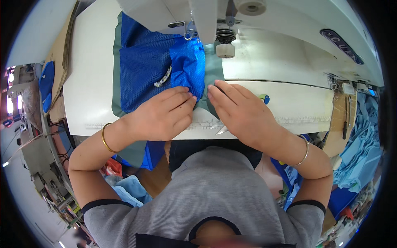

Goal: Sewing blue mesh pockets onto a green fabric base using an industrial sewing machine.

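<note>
A blue mesh fabric piece [142, 62] with a grey-green border lies on the sewing table under the sewing machine head [178, 12]. A shiny bright blue panel [188, 62] lies on its right part, and a speckled cord loop [164, 77] shows beside that panel. My left hand [163, 113] is closed, its fingertips pinching the lower edge of the bright panel. With bent fingers my right hand [244, 111] grips the grey-green fabric strip [213, 68]. A metal blade [222, 129] sticks out from under the right palm; its other end is hidden.
A printed ruler strip [306, 119] runs along the near edge of the white table [91, 91]. A small green and blue item [264, 98] shows beyond my right hand. Light blue cloth [359, 144] is heaped at the right; a cardboard sheet [60, 62] stands at the left.
</note>
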{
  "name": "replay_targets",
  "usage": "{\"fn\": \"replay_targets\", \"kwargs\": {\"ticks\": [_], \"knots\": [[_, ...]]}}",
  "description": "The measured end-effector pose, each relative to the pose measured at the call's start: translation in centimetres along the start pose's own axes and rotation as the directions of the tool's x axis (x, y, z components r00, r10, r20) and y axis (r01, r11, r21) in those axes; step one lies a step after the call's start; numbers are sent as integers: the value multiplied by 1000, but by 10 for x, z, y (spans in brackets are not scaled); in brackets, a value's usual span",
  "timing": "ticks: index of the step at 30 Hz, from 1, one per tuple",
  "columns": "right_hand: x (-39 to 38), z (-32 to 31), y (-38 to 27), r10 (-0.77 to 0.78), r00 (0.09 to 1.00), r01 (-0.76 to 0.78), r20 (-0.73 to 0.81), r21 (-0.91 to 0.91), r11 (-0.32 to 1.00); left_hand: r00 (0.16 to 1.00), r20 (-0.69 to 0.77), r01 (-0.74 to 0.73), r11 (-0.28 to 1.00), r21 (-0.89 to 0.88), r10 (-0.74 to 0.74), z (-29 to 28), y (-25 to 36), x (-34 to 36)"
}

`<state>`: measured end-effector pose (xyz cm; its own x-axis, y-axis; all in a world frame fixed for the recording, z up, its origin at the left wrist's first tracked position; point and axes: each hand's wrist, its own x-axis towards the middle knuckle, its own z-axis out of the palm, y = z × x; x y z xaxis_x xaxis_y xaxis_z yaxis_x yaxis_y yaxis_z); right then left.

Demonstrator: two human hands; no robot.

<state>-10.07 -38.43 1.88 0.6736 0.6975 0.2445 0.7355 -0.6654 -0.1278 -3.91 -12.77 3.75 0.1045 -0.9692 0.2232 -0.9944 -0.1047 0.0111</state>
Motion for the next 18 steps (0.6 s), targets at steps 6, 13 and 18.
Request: {"fn": "replay_targets", "kwargs": {"ticks": [6,13,18], "knots": [[-2,7,0,9,999,-10,-35,-30,1000,993,-79,93,994,59,-88,2,-20,10],[3,-10,6,251,968,-251,13,22,968,970,-215,112,993,-33,-116,29,-15,2],[13,-1,11,206,970,-200,-130,56,978,972,-196,113,987,-114,-133,31,-20,-5]]}}
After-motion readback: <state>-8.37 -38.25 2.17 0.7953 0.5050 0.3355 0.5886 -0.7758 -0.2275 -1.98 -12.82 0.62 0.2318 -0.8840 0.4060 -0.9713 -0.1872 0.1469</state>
